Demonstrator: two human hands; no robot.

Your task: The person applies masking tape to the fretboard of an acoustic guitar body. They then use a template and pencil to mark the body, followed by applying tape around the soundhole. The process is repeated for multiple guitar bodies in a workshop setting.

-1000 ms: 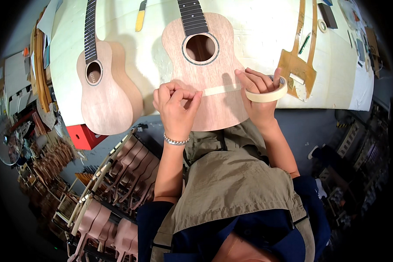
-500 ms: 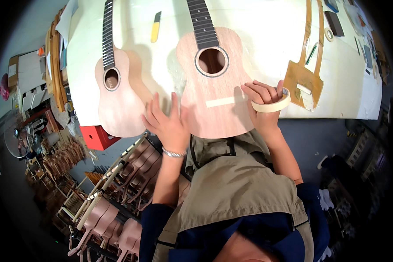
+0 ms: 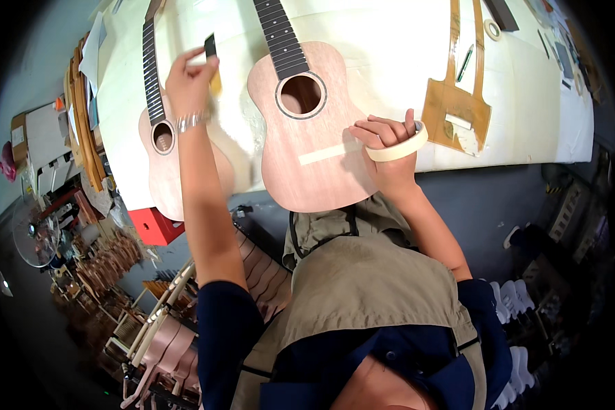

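Observation:
My left hand (image 3: 190,80) reaches over the unfinished ukulele at left (image 3: 164,167), its fingers closed on a yellow and black utility knife (image 3: 211,46). Motion blurs the knife's lower part. A second bare-wood ukulele (image 3: 314,181) lies in front of me, with a dark fretboard and a round sound hole. Across its lower body runs a pale strip of masking tape (image 3: 318,156). At this strip's right end my right hand (image 3: 389,154) rests on the body edge, fingers bent. A roll of masking tape (image 3: 403,147) hangs around those fingers.
A brown flat template (image 3: 439,113) with two long arms lies right on the pale-covered table (image 3: 383,75), with a green pen (image 3: 465,63) and another tape roll (image 3: 491,29). A red box (image 3: 156,227) is by the left ukulele. Racked wooden bodies (image 3: 167,342) stand below left.
My left hand has moved from beside the middle ukulele up and left to the utility knife and closed on it. My right hand keeps the tape roll at the ukulele's edge. The view has shifted.

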